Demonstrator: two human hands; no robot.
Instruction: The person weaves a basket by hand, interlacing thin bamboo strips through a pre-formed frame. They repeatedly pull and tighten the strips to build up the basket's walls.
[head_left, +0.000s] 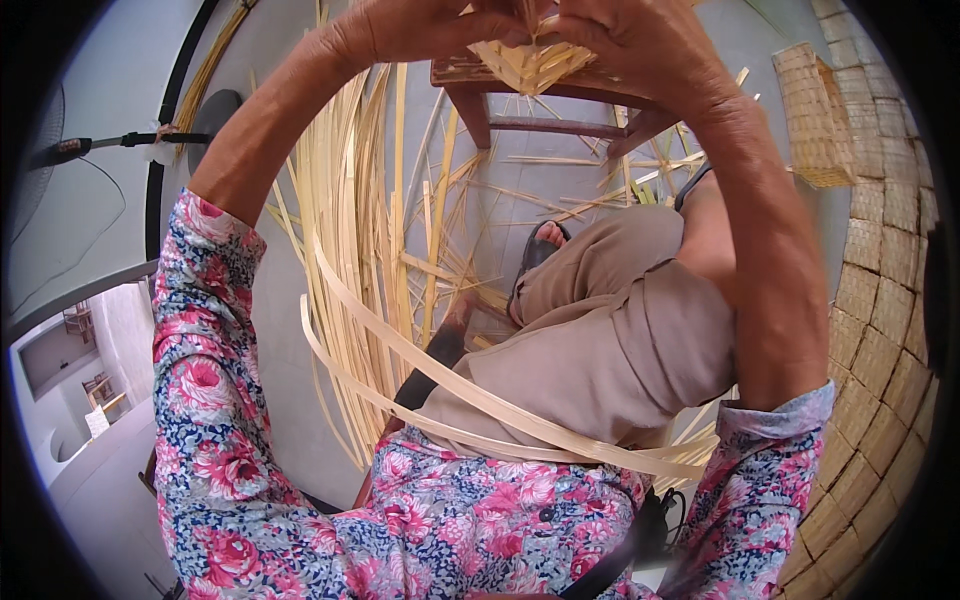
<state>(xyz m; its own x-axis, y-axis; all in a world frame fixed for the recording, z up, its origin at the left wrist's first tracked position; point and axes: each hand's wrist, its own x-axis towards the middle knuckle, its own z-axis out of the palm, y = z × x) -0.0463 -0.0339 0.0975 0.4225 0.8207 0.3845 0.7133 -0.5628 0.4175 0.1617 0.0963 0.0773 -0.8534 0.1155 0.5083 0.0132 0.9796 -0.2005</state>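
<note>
Both hands meet at the top edge: the left hand point(420, 25) and right hand point(640, 40) pinch woven bamboo strips point(525, 65) over a wooden stool point(560, 105). Loose strips point(350, 250) litter the floor. A woven basket point(820, 115) stands at right.

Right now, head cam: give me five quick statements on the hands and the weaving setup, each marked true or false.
1. Both the left hand and the right hand are on the woven bamboo piece. True.
2. The piece rests on a metal table. False: it sits on a wooden stool.
3. Loose bamboo strips lie on the floor. True.
4. Long strips curve across the lap. True.
5. The finished woven basket sits on the person's left. False: on the right.
</note>
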